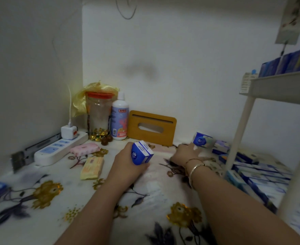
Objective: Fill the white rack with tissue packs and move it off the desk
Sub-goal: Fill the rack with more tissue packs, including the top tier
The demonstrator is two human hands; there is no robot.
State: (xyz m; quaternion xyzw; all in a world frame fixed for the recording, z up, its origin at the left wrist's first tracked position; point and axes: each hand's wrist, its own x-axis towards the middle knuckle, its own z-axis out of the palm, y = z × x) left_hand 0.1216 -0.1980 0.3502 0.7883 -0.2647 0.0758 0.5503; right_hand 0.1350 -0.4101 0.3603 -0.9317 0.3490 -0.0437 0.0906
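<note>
the left hand [128, 165] is closed around a small blue-and-white tissue pack [142, 152], held upright just above the flowered cloth covering the desk [48, 191], with the pack's long axis tilted slightly toward one o'clock. the right hand [185, 152], wearing thin gold bangles [196, 167] at the wrist, reaches toward two o'clock, and its fingers pinch the near edge of a second blue-and-white tissue pack [203, 140], which looks lifted off the loose heap of similar blue packs [251, 167] lying at three o'clock. the white plastic two-tier rack [276, 85] stands at the right edge of the view, at about three o'clock from both hands; its upper shelf already carries a row of blue packs [290, 62] standing on edge, though blur hides how much room is left there. the relation that matters is this: the rack shelf lies up and to the right of both packs, and the right hand is clearly the nearer one, so its pack likely goes up first, turned on edge to match the row. the left pack has to cross in front of the body to reach it. a tan wooden tissue-box cover [152, 128] sits at twelve o'clock against the wall, beside a white bottle [120, 117] and a red-lidded clear jar [98, 112], with a white power strip [60, 147] at ten o'clock, all well apart from the rack.
</note>
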